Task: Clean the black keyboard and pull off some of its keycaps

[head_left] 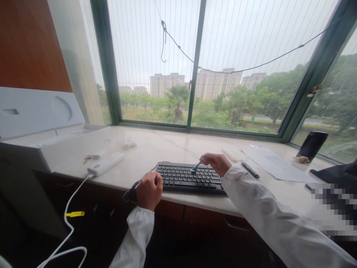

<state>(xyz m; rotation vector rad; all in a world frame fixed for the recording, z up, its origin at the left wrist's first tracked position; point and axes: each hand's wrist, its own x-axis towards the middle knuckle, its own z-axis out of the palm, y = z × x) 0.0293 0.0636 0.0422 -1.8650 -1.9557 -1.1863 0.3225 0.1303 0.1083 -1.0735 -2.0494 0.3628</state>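
A black keyboard (186, 183) lies along the front edge of the white counter, its keys facing up. My right hand (219, 163) is closed around the handle of a small blue brush (194, 169), whose head rests down on the keys near the middle. At the keyboard's left end, my left hand (149, 190) is curled shut over the near corner, with its fingertips hidden. A dark cable (131, 191) loops beside that hand, partly behind it.
An open white box (75, 147) stands at left, near a white power strip (106, 163) whose white cord (68, 208) hangs off the counter. To the right are a black marker-like stick (250, 169), paper sheets (275, 162) and a dark cylinder (312, 146). Windows line the back.
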